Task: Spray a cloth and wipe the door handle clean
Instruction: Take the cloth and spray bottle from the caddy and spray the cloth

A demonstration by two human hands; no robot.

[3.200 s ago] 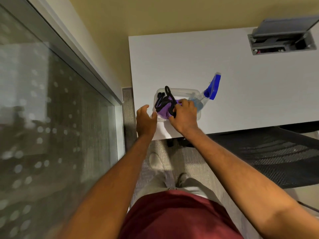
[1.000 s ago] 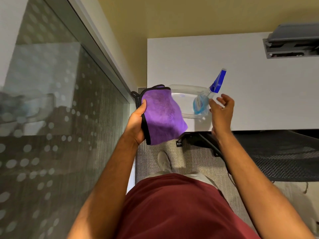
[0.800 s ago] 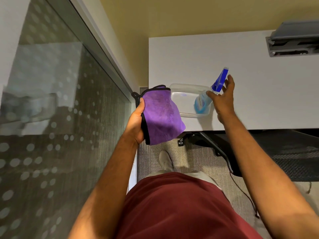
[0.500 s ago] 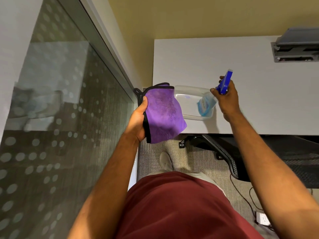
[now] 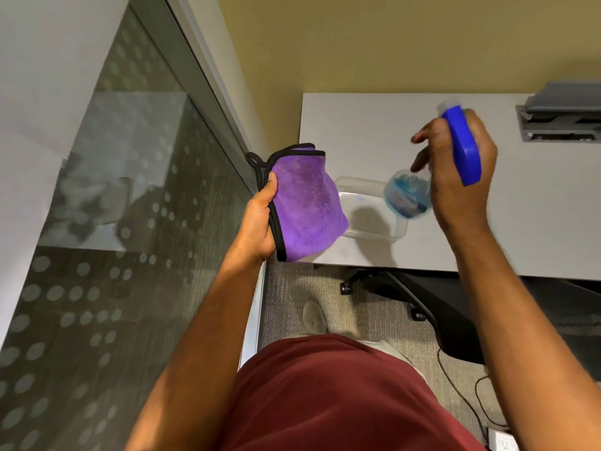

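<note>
Hanging folded from left hand [image 5: 260, 222], thumb pinching its black-trimmed edge: purple cloth [image 5: 304, 203]. Right hand [image 5: 455, 177], fingers curled round neck: blue spray bottle [image 5: 461, 151], lifted above clear tub [image 5: 370, 209] on white desk [image 5: 357, 131].

I am wearing the single camera on my head; it is looking steeply down past my chest, close over the white desk [image 5: 374, 125] at upper right, with the frosted glass wall [image 5: 113, 222] filling the left of the frame.
</note>
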